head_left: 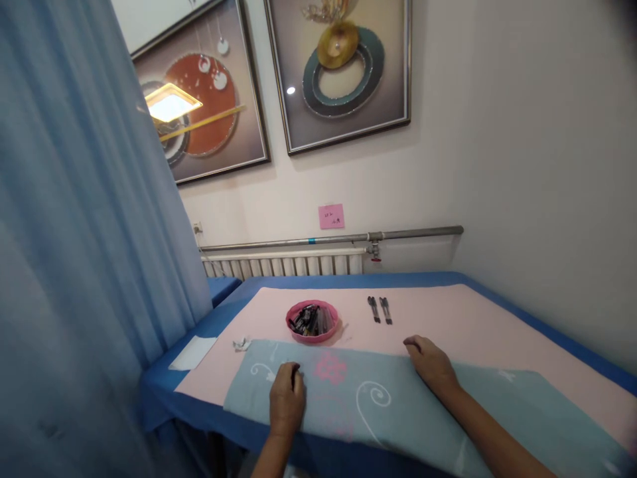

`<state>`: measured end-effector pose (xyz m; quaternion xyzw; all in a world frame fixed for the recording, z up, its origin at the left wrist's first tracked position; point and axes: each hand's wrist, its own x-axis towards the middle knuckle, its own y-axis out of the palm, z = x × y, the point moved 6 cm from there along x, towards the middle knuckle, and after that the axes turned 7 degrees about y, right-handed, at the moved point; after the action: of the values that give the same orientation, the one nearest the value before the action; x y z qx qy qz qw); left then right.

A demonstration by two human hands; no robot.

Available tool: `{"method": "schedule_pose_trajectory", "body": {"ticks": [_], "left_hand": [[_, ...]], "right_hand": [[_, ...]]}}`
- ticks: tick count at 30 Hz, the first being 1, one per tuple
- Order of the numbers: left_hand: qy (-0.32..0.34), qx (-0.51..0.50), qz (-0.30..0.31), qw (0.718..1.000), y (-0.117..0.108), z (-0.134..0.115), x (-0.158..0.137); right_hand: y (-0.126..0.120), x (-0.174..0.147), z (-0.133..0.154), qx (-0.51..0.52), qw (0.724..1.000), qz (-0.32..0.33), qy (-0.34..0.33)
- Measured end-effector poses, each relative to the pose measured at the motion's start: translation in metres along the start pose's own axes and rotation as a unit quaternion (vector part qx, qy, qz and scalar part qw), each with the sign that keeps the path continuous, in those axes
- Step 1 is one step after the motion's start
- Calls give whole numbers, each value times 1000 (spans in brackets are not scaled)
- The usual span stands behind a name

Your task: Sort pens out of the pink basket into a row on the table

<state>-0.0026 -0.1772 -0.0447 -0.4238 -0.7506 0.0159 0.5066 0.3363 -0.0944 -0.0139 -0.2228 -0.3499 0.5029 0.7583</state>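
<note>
Your left hand (287, 401) over teal cloth (413, 411), fingers curled; right hand (432, 365) at its far edge, fingers bunched — can't tell if either pinches anything. Cloth lies along near side of pink sheet (472, 318). Looks light, soft, floppy — imo grab edge or corner, middle would probably bunch.

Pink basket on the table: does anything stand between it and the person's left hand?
Nothing visible stands between the left hand and the pink basket; only flat-lying fabric, mainly the blue-green cloth, shows there. The white crumpled piece lies left of that path.
</note>
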Motion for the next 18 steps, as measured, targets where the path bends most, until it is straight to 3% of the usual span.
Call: {"method": "schedule_pose_trajectory", "body": {"ticks": [18], "left_hand": [[-12, 7, 8, 1000, -2, -3, 2]], "right_hand": [[-1, -4, 3, -11, 1000, 7, -8]]}}
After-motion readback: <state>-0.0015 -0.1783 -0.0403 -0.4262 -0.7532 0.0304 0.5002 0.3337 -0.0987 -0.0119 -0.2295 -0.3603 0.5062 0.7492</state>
